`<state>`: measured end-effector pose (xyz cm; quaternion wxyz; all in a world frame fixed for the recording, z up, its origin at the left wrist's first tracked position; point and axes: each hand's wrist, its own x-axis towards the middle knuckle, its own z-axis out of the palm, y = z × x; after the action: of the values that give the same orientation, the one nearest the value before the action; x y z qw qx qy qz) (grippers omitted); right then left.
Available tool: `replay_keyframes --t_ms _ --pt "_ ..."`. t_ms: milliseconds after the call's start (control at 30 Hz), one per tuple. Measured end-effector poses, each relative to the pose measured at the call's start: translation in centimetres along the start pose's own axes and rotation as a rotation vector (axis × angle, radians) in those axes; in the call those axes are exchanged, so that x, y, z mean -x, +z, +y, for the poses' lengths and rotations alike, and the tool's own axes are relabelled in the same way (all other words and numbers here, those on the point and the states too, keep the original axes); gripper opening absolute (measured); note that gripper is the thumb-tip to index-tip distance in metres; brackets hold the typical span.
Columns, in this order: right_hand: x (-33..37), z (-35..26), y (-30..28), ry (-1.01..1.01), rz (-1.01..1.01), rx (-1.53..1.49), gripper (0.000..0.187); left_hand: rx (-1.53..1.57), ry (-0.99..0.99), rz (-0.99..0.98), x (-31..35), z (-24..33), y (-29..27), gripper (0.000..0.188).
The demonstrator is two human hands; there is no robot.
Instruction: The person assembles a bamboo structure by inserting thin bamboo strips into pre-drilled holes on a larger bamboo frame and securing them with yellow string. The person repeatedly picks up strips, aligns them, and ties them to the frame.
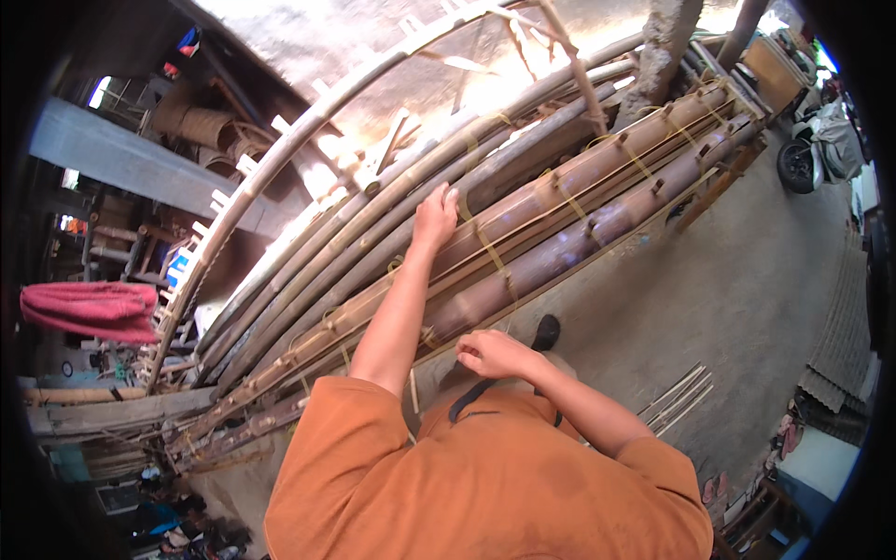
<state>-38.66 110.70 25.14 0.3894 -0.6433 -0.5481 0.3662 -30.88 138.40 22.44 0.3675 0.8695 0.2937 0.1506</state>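
My left hand (436, 219) reaches over a long lashed bamboo frame, closed beside a yellowish binding strip (469, 207) at its far side. What its curled fingers hold, if anything, is hidden. My right hand (492, 355) is in front of my body, just on the near side of the frame, its fingers curled together; I cannot make out anything in them. Between the hands run a thick brown near bamboo pole (551, 257) and a parallel far bamboo pole (523, 207), with pegs along them and yellow strips (492, 250) tied across.
Several long poles (373, 219) lie behind the frame, below a curved rail with pegs (322, 112). A red cloth (89, 311) hangs at left. Thin sticks (677, 399) lie on the concrete floor at right. A motorcycle (821, 149) stands at the far right, near a rough post (661, 56).
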Motion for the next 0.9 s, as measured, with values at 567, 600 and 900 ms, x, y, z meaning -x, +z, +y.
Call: replay_keyframes --t_ms 567,600,900 --pt "-20.0 -9.7 1.4 -0.012 0.462 0.669 0.056 -0.186 0.173 -0.102 18.8 -8.2 -10.8 0.028" --pt "-20.6 -6.4 0.2 0.146 0.587 0.874 0.057 -0.162 -0.066 -0.26 18.4 -5.7 -11.4 0.031" --pt "-7.4 -7.7 3.4 -0.03 -0.343 -0.001 0.036 -0.185 -0.114 -0.187 18.6 -5.7 -11.4 0.034"
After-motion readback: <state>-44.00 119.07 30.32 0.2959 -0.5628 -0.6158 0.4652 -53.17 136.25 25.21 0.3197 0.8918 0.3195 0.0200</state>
